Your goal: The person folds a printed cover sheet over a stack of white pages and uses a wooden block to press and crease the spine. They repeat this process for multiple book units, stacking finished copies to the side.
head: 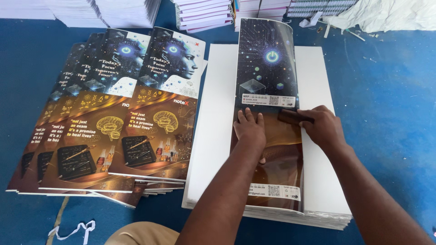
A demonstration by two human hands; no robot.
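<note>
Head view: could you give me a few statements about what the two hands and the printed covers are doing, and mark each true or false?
1. The left hand lies flat on a folded glossy cover. True.
2. The right hand is empty. False: it presses a small dark block onto the cover.
3. The cover lies on a white stack. True.
4. The fanned covers lie to the right of the stack. False: they lie to its left.
5. The floor is red. False: it is blue.
</note>
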